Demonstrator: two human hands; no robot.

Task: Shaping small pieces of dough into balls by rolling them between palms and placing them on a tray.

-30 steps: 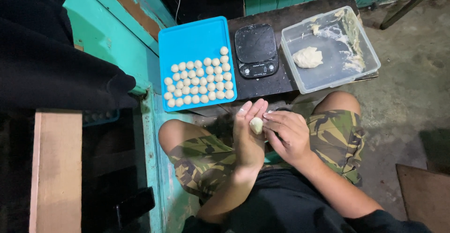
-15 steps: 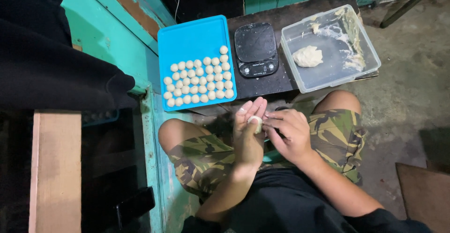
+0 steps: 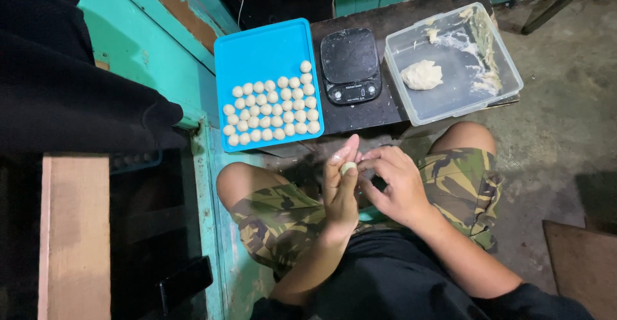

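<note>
Between left hand (image 3: 340,188) and right hand (image 3: 395,185), dough ball (image 3: 348,167) pinched; tray (image 3: 257,50) beyond part-filled, dough lump (image 3: 422,75) remains.

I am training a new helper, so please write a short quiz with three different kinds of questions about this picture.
1. True or false: the black scale stands between the blue tray and the clear plastic container.
2. What is pressed between the left hand and the right hand?
A. a spoon
B. a small dough piece
C. a lid
3. Fill in: the large dough lump lies inside the ____.

Key
1. True.
2. B. Both hands meet around it above the lap.
3. Clear plastic container. The many small dough balls lie in rows on the blue tray.
</note>
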